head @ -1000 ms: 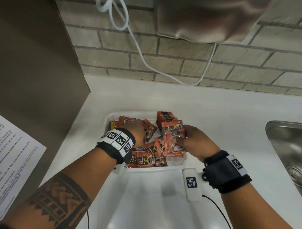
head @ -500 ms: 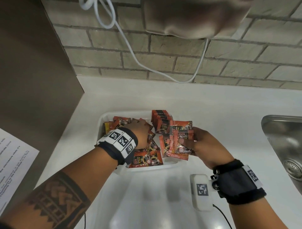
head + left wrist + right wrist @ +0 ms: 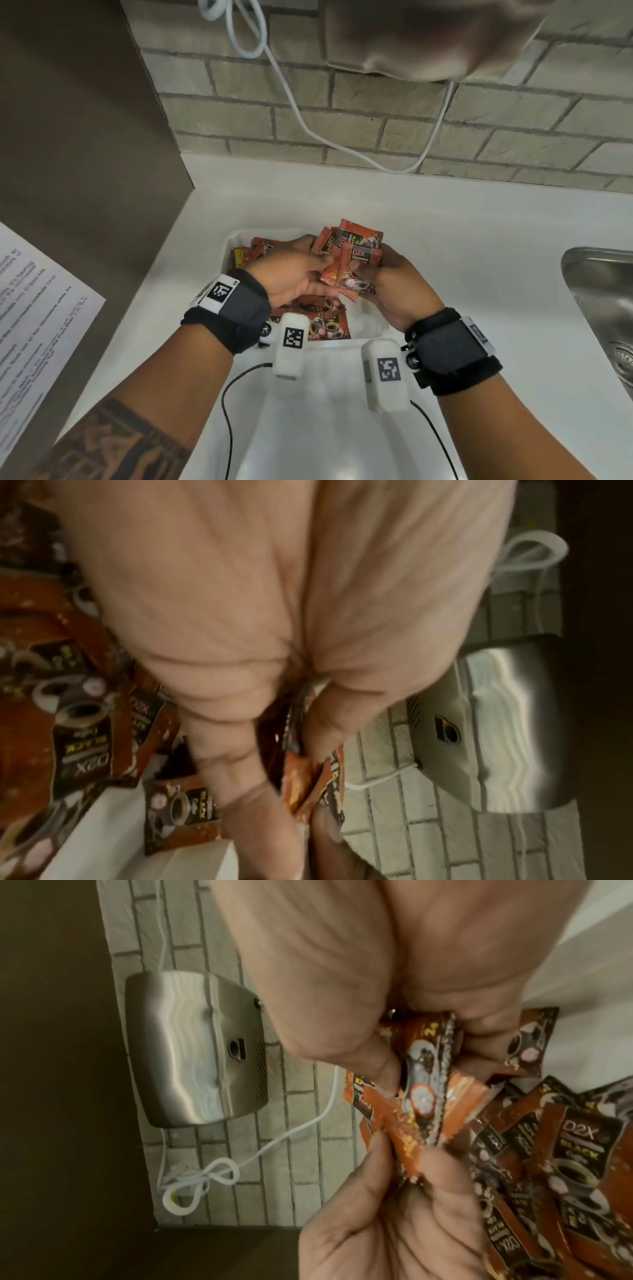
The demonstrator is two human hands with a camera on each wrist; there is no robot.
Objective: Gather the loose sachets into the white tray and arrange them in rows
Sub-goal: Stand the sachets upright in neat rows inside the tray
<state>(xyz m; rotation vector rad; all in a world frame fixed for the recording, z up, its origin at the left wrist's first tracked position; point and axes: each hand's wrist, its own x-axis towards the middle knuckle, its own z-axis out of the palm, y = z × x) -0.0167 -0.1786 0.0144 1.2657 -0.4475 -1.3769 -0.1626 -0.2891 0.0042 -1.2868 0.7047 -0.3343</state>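
A bunch of orange sachets (image 3: 358, 260) is held upright between both hands above the white tray (image 3: 375, 327). My left hand (image 3: 323, 265) pinches the bunch's left side, as the left wrist view shows (image 3: 304, 780). My right hand (image 3: 364, 270) grips the right side between thumb and fingers (image 3: 428, 1069). More loose sachets (image 3: 322, 323) lie jumbled flat in the tray under the hands, also seen in the wrist views (image 3: 78, 731) (image 3: 568, 1164). The hands hide the tray's middle.
The tray sits on a white counter (image 3: 462, 260) against a brick wall. A steel sink (image 3: 603, 308) lies at the right edge. A steel hand dryer (image 3: 428, 37) with a white cable (image 3: 291, 102) hangs above. A brown panel (image 3: 85, 144) with a paper notice (image 3: 41, 308) closes the left.
My left hand has come up out of the tray to meet the right hand. Both now hold the bunch, which has risen and turned more upright.
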